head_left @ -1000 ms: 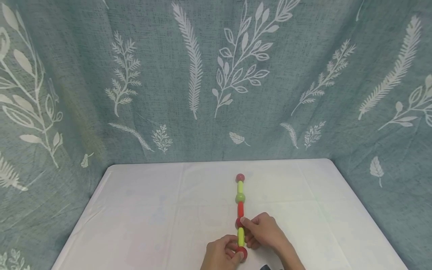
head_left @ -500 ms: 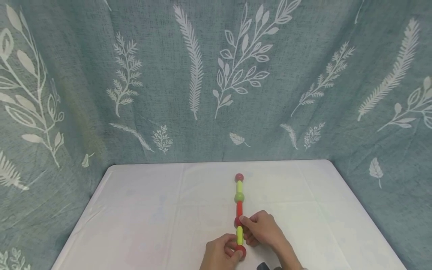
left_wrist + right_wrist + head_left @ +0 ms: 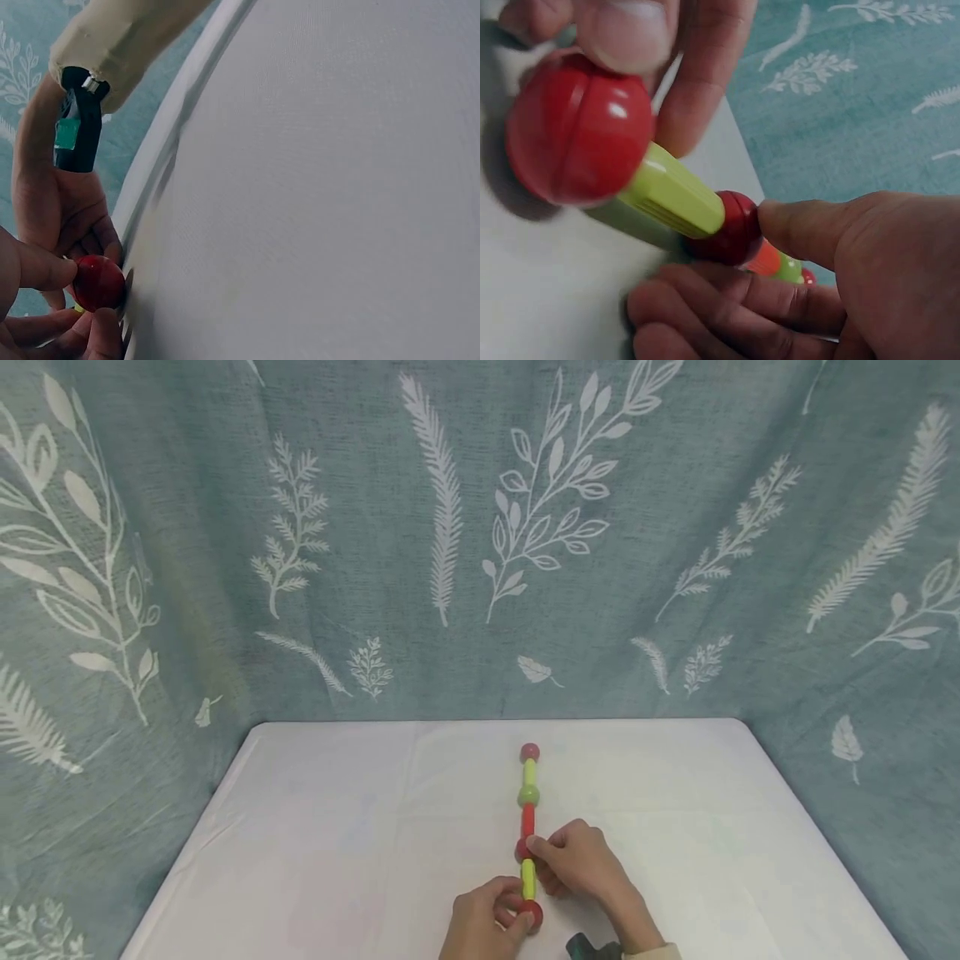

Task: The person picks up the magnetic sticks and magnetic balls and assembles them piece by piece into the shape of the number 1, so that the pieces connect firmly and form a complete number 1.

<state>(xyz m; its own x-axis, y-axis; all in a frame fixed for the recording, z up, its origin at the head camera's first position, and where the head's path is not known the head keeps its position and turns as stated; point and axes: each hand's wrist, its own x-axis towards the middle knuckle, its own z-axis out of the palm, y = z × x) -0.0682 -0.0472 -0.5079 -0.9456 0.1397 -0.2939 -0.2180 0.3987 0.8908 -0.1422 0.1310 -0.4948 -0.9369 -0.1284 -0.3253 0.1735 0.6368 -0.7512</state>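
Note:
A straight chain of balls and short rods lies along the white table, pointing away from me. My left hand (image 3: 483,920) pinches the large red ball (image 3: 577,139) at its near end between thumb and fingers. Farther along, the thumb and fingers of my right hand (image 3: 583,864) hold the darker red ball (image 3: 735,229). Between these two balls runs a yellow-green rod (image 3: 528,878). Beyond my right hand come a red rod (image 3: 528,818), a green ball (image 3: 528,796), another yellow-green rod (image 3: 529,772) and a red ball (image 3: 530,751) at the far end.
The white-covered table (image 3: 337,835) spreads to both sides of the chain. A teal curtain (image 3: 360,527) with white leaf prints hangs behind and beside it. My right wrist wears a dark device (image 3: 79,127) below a beige sleeve (image 3: 124,45).
Both hands and the whole chain have shifted slightly forward and to the left, with the same holds kept. The head view has turned a little.

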